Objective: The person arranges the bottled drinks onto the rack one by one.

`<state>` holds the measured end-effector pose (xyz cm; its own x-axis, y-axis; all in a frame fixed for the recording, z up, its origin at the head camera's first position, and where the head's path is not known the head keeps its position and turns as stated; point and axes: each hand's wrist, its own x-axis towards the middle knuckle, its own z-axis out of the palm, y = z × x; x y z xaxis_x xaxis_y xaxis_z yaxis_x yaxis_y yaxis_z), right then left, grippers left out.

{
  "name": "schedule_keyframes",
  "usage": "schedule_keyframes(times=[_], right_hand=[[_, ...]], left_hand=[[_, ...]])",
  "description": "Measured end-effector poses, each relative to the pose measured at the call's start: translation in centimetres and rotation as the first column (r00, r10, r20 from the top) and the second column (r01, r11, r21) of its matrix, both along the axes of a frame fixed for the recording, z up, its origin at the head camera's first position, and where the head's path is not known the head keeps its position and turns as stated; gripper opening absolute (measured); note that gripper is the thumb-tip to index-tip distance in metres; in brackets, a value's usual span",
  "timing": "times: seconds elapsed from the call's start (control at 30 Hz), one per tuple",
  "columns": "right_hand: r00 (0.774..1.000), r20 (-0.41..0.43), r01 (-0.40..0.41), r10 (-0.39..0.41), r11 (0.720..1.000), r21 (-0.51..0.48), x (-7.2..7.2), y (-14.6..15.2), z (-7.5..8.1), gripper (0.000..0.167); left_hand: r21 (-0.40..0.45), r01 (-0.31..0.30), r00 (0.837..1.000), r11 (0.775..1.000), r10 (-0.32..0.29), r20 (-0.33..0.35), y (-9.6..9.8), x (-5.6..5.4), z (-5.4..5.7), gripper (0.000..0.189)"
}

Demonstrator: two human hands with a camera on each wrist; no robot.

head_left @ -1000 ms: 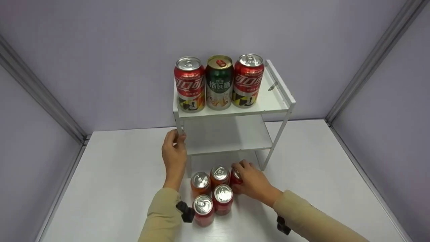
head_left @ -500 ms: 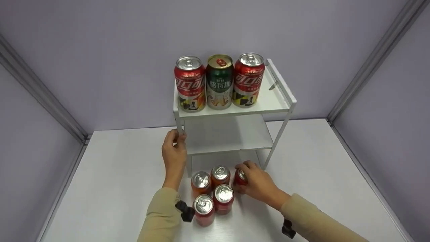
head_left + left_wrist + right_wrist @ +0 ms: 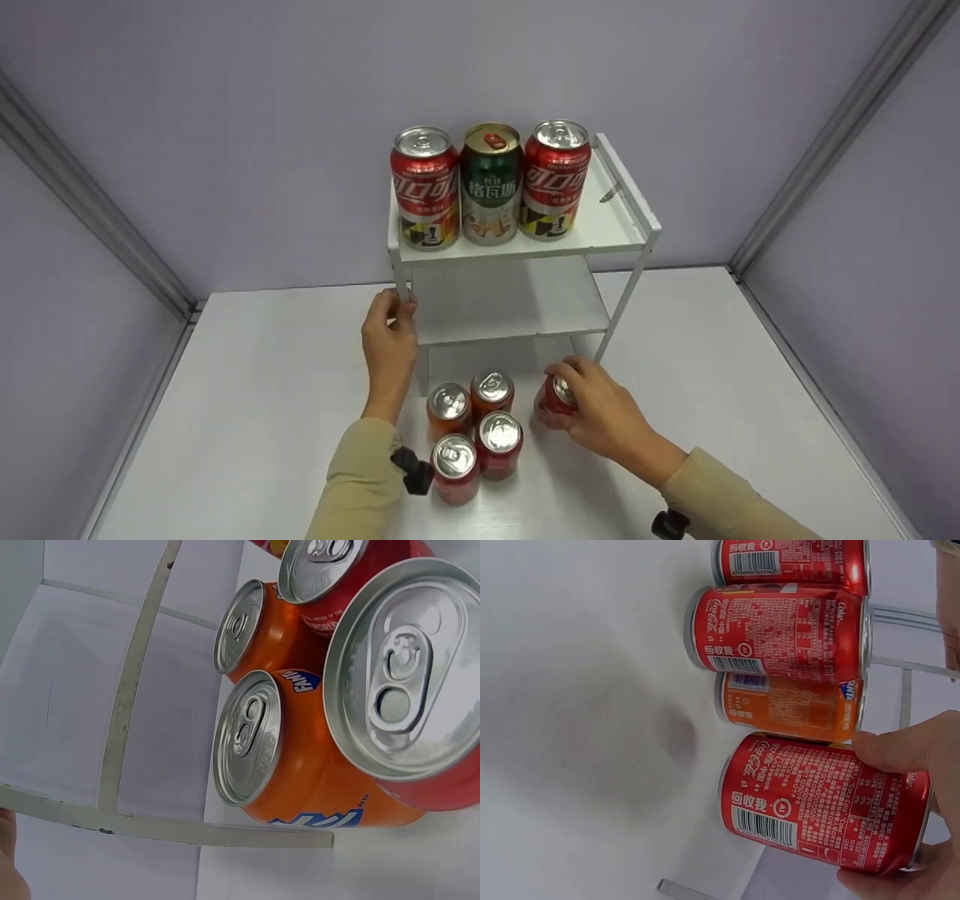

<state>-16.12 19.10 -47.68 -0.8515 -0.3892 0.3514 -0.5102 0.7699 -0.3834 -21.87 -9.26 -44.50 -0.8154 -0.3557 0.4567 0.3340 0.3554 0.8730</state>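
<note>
My right hand (image 3: 606, 409) grips a red Coca-Cola can (image 3: 821, 804) near its top, thumb on one side and fingers on the other. That can tilts a little, to the right of the grouped cans and in front of the shelf's right leg. My left hand (image 3: 389, 337) holds the left upright of a white shelf rack (image 3: 517, 255), just under the top shelf. Beside the gripped can stand two orange Fanta cans (image 3: 300, 757) at the back of the group. Two red cola cans (image 3: 499, 444) stand in front of them.
On the top shelf stand a left cola can (image 3: 425, 187), a green kvass can (image 3: 490, 184) and a right cola can (image 3: 556, 180). A white table (image 3: 277, 420) lies beneath, with grey-framed walls (image 3: 847, 150) around it.
My right hand has moved right with the red Coca-Cola can, drawing it away from the other cans and tilting it. My left hand has stayed on the rack's upright.
</note>
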Motion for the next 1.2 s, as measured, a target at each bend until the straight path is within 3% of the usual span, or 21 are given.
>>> schedule_keyframes(times=[0.27, 0.63, 0.93, 1.2], right_hand=[[0.999, -0.053, 0.010, -0.009, 1.000, 0.012, 1.3, 1.1, 2.0, 0.062], [0.987, -0.157, 0.033, -0.030, 0.999, 0.020, 2.4, 1.9, 6.1, 0.064], [0.974, -0.214, 0.064, -0.075, 0.996, -0.059, 2.5, 2.0, 9.8, 0.064], [0.959, -0.267, 0.052, -0.096, 0.984, -0.168, 2.4, 2.2, 13.0, 0.069]], left_hand=[[0.008, 0.012, 1.000, 1.000, -0.012, 0.011, 0.1, 0.1, 0.2, 0.008], [-0.007, 0.002, 1.000, 1.000, -0.002, 0.015, 0.0, 0.2, 0.2, 0.007], [-0.007, 0.008, 1.000, 1.000, -0.008, -0.012, 0.0, 0.1, 0.0, 0.008], [0.021, 0.016, 1.000, 1.000, -0.016, 0.007, 0.0, 0.3, 0.2, 0.007]])
